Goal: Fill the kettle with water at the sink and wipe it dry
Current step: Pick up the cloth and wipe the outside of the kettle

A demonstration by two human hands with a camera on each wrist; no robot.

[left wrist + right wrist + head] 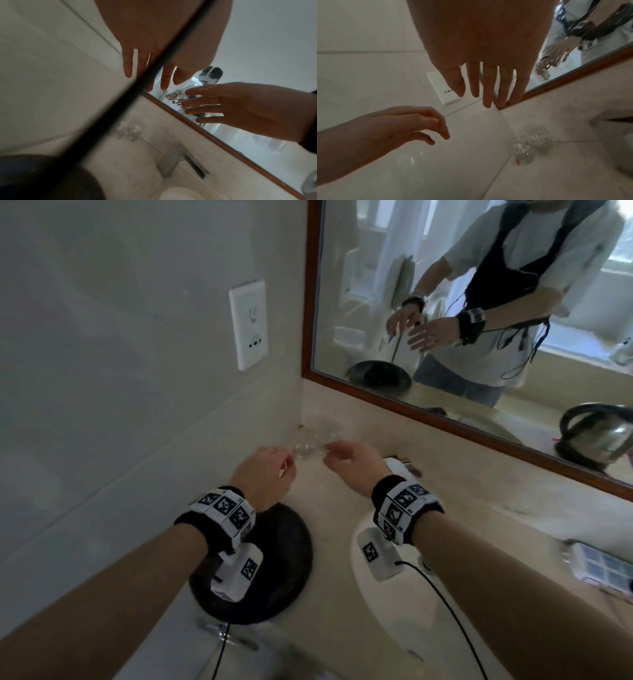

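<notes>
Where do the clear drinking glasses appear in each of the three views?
Head: glasses in the counter's back corner, beyond both hands.
Left wrist: glasses lower centre, below the mirror frame.
Right wrist: glasses lower right.
Shared landmark: the wooden mirror frame.

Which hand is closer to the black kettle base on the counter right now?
Left. The left hand hovers open just above the black kettle base; the right hand is off to its right, over the sink side.

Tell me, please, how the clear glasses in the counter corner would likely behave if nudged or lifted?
The glasses look like thin clear glass, so probably fragile and slick. They stand close together by the wall, so nudging one would likely knock its neighbour.
</notes>
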